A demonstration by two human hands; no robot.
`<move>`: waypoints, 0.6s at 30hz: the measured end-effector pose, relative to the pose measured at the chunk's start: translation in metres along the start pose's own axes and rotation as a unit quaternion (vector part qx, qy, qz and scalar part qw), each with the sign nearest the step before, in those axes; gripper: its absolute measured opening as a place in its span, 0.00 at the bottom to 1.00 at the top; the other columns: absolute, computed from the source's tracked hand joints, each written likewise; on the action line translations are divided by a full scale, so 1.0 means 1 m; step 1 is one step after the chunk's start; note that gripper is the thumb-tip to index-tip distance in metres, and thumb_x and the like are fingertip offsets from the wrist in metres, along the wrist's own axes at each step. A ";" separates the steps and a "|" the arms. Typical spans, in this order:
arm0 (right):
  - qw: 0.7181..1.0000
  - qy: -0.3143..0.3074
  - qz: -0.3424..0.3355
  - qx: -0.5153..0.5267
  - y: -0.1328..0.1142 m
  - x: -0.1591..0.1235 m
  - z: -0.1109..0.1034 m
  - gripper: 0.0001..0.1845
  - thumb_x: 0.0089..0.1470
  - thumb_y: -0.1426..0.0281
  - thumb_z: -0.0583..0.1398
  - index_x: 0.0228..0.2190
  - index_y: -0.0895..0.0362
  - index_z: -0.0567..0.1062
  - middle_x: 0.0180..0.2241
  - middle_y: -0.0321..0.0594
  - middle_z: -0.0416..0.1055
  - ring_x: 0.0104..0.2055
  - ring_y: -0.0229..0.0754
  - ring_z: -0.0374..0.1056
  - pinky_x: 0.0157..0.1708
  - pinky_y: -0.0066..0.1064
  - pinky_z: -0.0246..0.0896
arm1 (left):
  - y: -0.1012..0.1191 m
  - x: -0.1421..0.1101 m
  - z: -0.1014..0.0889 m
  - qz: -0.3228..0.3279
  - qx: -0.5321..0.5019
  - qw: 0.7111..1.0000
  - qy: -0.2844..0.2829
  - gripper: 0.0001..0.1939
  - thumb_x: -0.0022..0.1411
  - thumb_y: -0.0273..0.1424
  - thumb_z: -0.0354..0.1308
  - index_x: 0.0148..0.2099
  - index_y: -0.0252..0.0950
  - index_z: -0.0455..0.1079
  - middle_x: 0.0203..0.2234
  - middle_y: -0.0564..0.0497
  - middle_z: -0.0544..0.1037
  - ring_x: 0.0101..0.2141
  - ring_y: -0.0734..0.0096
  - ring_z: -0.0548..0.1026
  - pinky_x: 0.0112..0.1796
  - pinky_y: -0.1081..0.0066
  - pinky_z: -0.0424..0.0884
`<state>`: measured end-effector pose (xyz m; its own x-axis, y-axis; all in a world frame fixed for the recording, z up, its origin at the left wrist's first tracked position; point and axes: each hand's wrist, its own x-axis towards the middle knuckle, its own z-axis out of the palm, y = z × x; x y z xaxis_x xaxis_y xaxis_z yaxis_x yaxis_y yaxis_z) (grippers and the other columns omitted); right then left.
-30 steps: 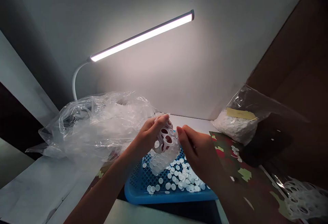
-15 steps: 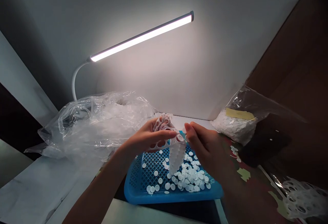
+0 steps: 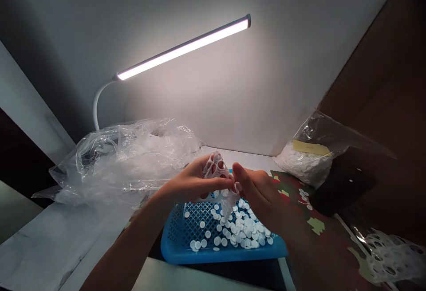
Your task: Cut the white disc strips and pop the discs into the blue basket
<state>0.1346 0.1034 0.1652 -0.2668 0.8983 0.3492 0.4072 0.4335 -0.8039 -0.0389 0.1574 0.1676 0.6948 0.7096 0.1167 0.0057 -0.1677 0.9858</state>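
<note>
My left hand (image 3: 193, 180) is closed around a white perforated plastic sheet (image 3: 215, 166) with round holes, part of it bunched above the thumb. A lower flap of the sheet with discs in it hangs below. My right hand (image 3: 258, 189) is closed at the sheet's right edge, thumb and fingers pinching a small white disc (image 3: 237, 187) there. Beneath both hands stands a blue plastic basket (image 3: 173, 242) with a mesh bottom. Many loose white discs (image 3: 248, 229) lie in it, heaped toward the right side.
A large clear plastic bag (image 3: 133, 158) spreads over the left of the table. A lit lamp (image 3: 186, 51) reaches above. At right are a bag of white pieces (image 3: 302, 167) with a yellow label, a dark object (image 3: 346, 184) and a pile of holed white sheets (image 3: 392, 255).
My right hand has moved left and slightly down, from just apart to against the sheet. The sheet has turned in my left hand, and its hanging flap shows less.
</note>
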 end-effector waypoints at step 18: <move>0.922 0.124 0.112 0.348 0.021 0.019 0.024 0.22 0.53 0.49 0.54 0.23 0.54 0.65 0.16 0.29 0.51 0.15 0.33 0.46 0.14 0.25 0.43 | -0.020 0.024 0.022 0.061 -0.380 0.923 0.015 0.07 0.52 0.24 0.54 0.24 0.32 0.61 0.17 0.58 0.61 0.14 0.88 0.55 0.15 0.84 0.51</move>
<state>0.1171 0.1282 0.1433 -0.0001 0.9859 0.1673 -0.2548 0.1618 -0.9534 -0.0063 0.1624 0.1480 0.6370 0.7376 0.2239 -0.5846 0.2729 0.7640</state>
